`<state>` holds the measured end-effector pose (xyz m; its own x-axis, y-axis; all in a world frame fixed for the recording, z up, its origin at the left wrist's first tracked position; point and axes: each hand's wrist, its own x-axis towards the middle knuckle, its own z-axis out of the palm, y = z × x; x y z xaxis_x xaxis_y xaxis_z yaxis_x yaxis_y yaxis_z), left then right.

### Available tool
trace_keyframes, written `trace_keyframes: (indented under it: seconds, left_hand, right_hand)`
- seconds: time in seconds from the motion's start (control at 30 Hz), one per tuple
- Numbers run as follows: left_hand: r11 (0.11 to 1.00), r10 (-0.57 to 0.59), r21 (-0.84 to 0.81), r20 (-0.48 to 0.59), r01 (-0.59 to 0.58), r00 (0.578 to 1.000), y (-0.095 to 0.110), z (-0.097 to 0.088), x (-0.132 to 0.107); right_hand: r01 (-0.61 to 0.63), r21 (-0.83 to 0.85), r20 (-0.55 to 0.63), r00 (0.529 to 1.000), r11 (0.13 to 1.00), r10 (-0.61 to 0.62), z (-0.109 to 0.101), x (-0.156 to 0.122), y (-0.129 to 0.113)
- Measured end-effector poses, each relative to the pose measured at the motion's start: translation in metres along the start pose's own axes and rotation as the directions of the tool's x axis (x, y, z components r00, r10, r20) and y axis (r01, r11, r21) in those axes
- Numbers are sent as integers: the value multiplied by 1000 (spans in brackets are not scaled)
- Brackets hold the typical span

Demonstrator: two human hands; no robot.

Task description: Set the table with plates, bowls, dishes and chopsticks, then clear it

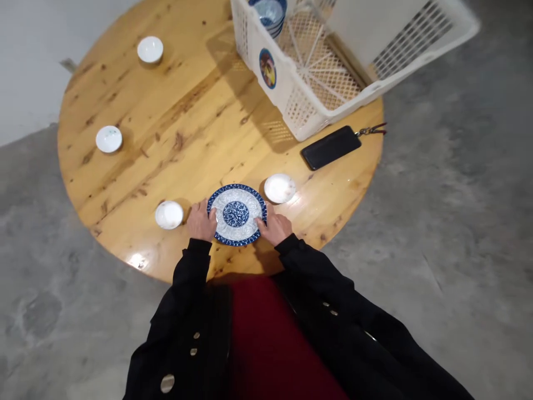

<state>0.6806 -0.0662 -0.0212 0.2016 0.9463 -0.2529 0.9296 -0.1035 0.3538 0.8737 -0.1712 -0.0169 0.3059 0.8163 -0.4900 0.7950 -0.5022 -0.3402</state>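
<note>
A blue-and-white patterned plate (237, 214) lies flat near the front edge of a round wooden table (200, 116). My left hand (201, 221) grips its left rim with curled fingers, and my right hand (273, 226) grips its right rim the same way. A small white cup (169, 214) stands just left of my left hand. Another small white cup (280, 188) stands just beyond my right hand.
A white plastic crate (316, 61) sits at the table's far right, holding stacked blue-and-white bowls (270, 12). A black phone with a key strap (331, 146) lies in front of it. Two more white cups (150, 49) (109, 139) stand at the left side. Grey concrete floor surrounds the table.
</note>
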Motion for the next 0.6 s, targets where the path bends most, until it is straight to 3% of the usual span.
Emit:
trace_keyframes:
  seconds: [0.17, 0.27, 0.43, 0.5, 0.6]
  left_hand:
    - [1000, -2, -18, -32, 2, 999, -6, 5, -1]
    - [997, 35, -70, -65, -39, 997, -13, 2, 2]
    - [927, 111, -374, 176, -38, 978, -32, -2, 15]
    - [872, 166, -488, 215, -42, 962, -37, 1, 23]
    - [841, 153, -541, 204, -19, 967, -40, 7, 29]
  right_hand:
    - [9, -41, 10, 1000, 999, -9, -1, -3, 0]
    - [19, 30, 17, 1000, 999, -19, 1, 0, 2]
    - [12, 293, -4, 1000, 956, -11, 12, 15, -2]
    - [-10, 347, -19, 1000, 938, 18, 15, 22, -8]
    - [-69, 378, -18, 996, 923, 82, 18, 28, -14]
